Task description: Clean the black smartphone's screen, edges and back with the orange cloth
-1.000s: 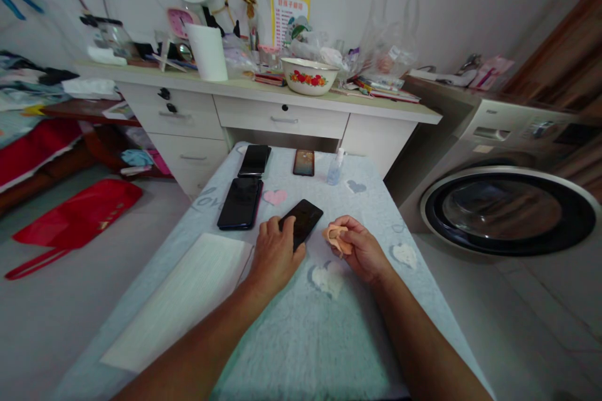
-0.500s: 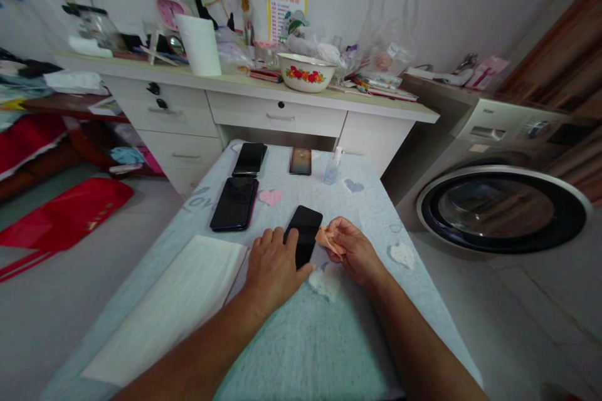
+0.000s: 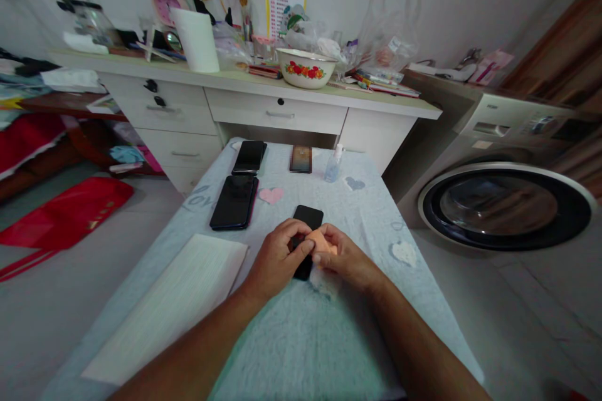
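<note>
A small orange cloth (image 3: pixel 322 243) is pinched between my two hands, just above a black smartphone (image 3: pixel 308 215) lying on the table. My left hand (image 3: pixel 278 257) grips the cloth's left edge between thumb and fingers. On the other side, my right hand (image 3: pixel 347 258) has its fingers closed on the right part of the cloth. Both hands hide the middle of the phone; its top and bottom ends show. Beyond my left hand lie two more dark phones, a nearer one (image 3: pixel 234 202) and a farther one (image 3: pixel 249 157).
A clear spray bottle (image 3: pixel 333 166) stands at the table's far right, beside a small dark patterned rectangular item (image 3: pixel 300 159). A pale board (image 3: pixel 172 307) lies along the left. Beyond are a white desk (image 3: pixel 277 109) with a flowered bowl (image 3: pixel 306 69) and a washing machine (image 3: pixel 498 156).
My left hand has come off the phone and taken hold of the orange cloth. My right hand has moved slightly left and down with the cloth, over the phone.
</note>
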`<control>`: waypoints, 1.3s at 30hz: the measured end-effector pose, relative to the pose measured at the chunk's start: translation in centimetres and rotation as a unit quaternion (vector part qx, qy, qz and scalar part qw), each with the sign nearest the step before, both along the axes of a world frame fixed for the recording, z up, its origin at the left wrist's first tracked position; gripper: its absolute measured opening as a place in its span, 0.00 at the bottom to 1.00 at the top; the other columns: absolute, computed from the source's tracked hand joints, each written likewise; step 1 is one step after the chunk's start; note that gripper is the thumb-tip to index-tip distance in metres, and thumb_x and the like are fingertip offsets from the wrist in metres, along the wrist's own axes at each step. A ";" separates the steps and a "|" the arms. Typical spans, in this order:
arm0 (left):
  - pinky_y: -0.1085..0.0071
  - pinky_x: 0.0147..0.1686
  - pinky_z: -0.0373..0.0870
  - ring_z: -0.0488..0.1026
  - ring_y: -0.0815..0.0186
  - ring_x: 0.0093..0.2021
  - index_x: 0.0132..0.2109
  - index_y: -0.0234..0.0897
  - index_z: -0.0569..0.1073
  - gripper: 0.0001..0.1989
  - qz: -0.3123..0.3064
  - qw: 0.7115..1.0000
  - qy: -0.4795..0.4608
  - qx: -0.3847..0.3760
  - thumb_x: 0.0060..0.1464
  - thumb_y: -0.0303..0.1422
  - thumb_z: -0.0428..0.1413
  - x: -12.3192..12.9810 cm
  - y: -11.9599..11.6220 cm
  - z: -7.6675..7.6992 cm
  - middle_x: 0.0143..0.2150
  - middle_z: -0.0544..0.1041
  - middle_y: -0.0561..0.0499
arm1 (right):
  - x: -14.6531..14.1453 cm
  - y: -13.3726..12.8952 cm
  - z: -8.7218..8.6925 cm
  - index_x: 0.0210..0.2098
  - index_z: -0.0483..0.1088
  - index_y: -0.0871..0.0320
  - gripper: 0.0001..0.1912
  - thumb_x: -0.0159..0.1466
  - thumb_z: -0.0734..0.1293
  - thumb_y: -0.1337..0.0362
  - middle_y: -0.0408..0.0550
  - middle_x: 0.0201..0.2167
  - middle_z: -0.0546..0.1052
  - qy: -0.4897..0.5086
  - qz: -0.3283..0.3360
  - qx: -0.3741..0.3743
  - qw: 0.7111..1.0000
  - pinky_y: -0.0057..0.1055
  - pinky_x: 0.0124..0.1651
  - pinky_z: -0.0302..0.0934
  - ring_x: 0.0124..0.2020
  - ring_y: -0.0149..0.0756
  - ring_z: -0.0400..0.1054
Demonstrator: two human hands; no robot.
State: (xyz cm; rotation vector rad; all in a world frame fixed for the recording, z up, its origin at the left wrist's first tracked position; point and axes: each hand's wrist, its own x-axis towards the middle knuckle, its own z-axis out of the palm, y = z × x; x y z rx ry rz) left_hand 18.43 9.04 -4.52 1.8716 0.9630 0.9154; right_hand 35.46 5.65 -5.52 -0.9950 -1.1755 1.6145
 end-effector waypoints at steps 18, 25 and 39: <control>0.70 0.36 0.68 0.74 0.66 0.35 0.48 0.38 0.62 0.18 -0.081 0.931 -0.216 -0.284 0.48 0.25 0.51 0.2 0.2 -0.1 0.35 0.74 0.53 | 0.4 0.5 -0.8 0.47 0.67 0.53 0.19 0.57 0.70 0.59 0.41 0.30 0.74 0.067 -0.070 0.011 0.995 0.24 0.27 0.57 0.25 0.28 0.65; 0.72 0.33 0.67 0.73 0.68 0.35 0.53 0.40 0.60 0.20 -0.095 0.943 -0.201 -0.249 0.52 0.26 0.52 0.2 0.0 -0.4 0.37 0.74 0.54 | 0.3 0.0 -0.4 0.44 0.70 0.54 0.17 0.58 0.69 0.55 0.45 0.37 0.73 -0.001 -0.072 0.077 0.994 0.30 0.39 0.59 0.36 0.32 0.66; 0.72 0.37 0.66 0.71 0.69 0.36 0.42 0.39 0.70 0.08 -0.068 0.977 -0.164 -0.117 0.54 0.26 0.54 -0.2 -0.1 -0.3 0.35 0.72 0.54 | -1.0 -0.2 -0.7 0.35 0.71 0.59 0.18 0.60 0.67 0.49 0.46 0.26 0.74 0.116 -0.037 -0.017 0.992 0.29 0.33 0.60 0.27 0.31 0.67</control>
